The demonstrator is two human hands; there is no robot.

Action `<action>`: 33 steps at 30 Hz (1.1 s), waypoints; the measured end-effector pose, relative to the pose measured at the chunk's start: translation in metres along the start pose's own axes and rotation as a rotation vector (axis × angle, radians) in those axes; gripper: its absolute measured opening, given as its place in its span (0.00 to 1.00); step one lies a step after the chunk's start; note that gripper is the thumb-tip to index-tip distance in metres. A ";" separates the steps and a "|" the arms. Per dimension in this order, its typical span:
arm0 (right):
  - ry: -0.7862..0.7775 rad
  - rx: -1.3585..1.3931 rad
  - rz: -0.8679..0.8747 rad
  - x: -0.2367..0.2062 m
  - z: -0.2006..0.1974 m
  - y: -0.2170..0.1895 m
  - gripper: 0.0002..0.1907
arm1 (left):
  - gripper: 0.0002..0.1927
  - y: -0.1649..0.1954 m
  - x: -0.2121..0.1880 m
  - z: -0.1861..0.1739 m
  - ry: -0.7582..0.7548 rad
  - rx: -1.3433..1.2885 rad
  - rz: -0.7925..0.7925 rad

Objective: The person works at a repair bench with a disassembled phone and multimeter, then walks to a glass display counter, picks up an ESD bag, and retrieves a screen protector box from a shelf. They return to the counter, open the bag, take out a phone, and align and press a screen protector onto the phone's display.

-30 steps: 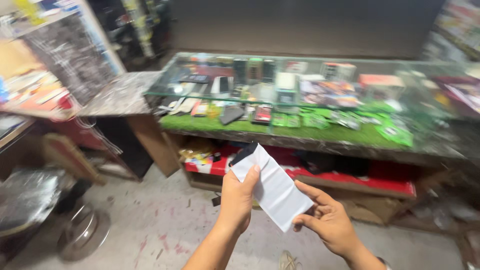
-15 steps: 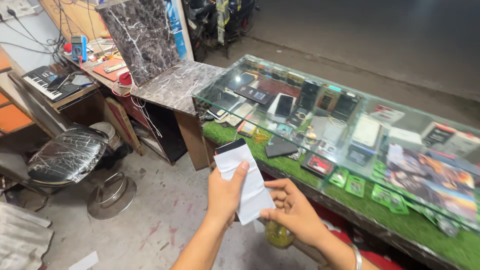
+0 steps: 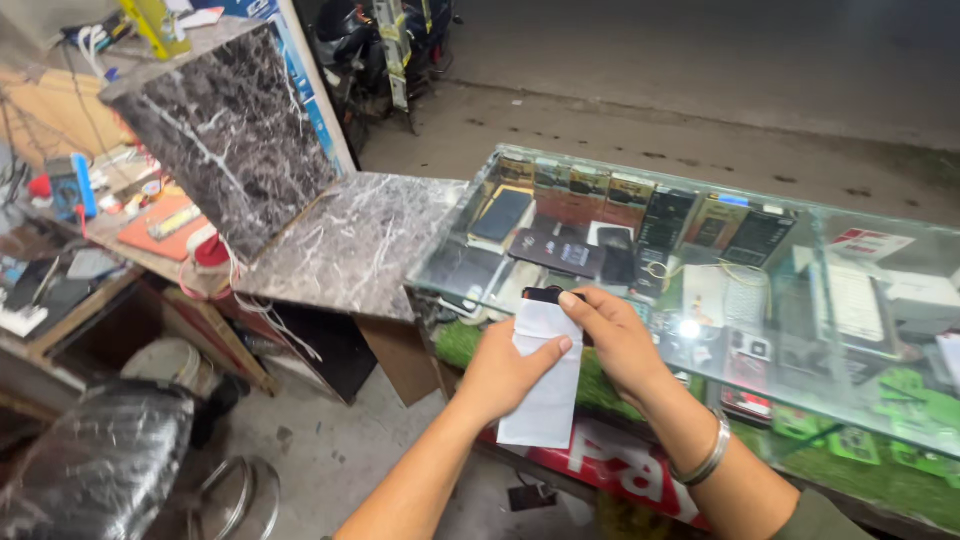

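Both grips hold one white sleeve [image 3: 545,385]: my left hand [image 3: 500,375] steadies it upright while my right hand [image 3: 612,335] pinches the dark phone [image 3: 545,295] at its mouth, above the glass desk's [image 3: 800,330] near edge.

The white sleeve [image 3: 541,385] held between the left hand [image 3: 503,373] and right hand [image 3: 617,337] looks like matt paper, faintly creased, with a dark glossy object [image 3: 544,294] at its top. Right of it, the display case [image 3: 860,330] has a shiny, reflective glass top. Left of the sleeve, the tabletop [image 3: 355,240] is polished grey marble-patterned stone. A smooth metal bangle [image 3: 706,459] circles the right wrist.
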State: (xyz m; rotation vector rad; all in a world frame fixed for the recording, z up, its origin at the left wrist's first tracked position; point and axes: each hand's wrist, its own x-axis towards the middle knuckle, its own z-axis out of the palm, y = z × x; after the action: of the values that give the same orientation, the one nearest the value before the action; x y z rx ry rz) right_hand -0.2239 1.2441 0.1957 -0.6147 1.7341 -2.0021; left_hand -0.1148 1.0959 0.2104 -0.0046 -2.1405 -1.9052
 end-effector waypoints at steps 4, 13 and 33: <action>0.163 0.076 0.027 0.041 0.018 0.013 0.13 | 0.17 -0.017 0.047 -0.047 -0.138 -0.003 -0.025; 0.300 0.303 0.044 0.128 0.008 0.004 0.12 | 0.19 -0.061 0.114 -0.100 -0.340 -0.049 -0.190; 0.338 0.608 0.042 0.263 -0.064 0.000 0.18 | 0.26 -0.111 0.317 -0.153 -0.034 0.109 -0.211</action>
State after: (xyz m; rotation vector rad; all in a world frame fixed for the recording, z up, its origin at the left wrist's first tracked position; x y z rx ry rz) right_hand -0.4750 1.1433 0.2029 -0.0378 1.1652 -2.5360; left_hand -0.4095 0.8751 0.1816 0.2203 -2.3469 -1.9073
